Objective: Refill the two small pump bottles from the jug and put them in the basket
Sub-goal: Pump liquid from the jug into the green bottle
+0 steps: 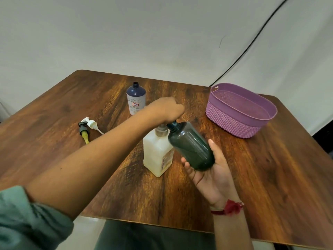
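Two hands: right grip (215,175) holds ribbed dark plastic bottle (191,147); left grip (165,109) unclear.

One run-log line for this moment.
right hand holds dark green bottle, tilted, uncapped | left hand over jug | blue bottle upright, uncapped | pump heads on table | basket: no bottles

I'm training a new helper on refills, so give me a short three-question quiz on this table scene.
1. True or false: the blue bottle stands upright with its pump off.
2. Which hand holds the tilted dark bottle? A) left B) right C) neither
3. Fill in: seen from the person, the two pump heads lie to the ___ of the jug.

Key: 1 true; 2 B, the right hand grips it near its base; 3 left.
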